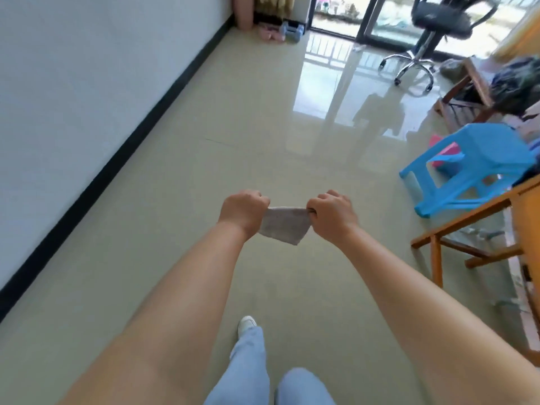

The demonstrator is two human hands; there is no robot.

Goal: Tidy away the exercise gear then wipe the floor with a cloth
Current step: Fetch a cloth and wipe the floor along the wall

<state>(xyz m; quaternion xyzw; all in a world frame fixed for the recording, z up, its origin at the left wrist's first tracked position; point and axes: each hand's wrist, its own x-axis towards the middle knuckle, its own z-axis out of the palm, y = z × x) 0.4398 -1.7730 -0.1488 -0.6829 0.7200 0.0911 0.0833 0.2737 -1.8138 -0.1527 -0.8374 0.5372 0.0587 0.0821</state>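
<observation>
Left hand and right hand each grip 1 end of 1 grey cloth, fingertips hidden. Far dumbbells are blurred, count unclear; 1 blue stool stands right.

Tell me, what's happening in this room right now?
A person stands on the shiny tiled floor, holding a small grey cloth stretched between both hands: the left hand grips one end, the right hand the other. The cloth is up in the air, not yet on the floor. Far off by the wall lie dumbbells beside a rolled pink mat. A blue plastic stool stands to the right.
</observation>
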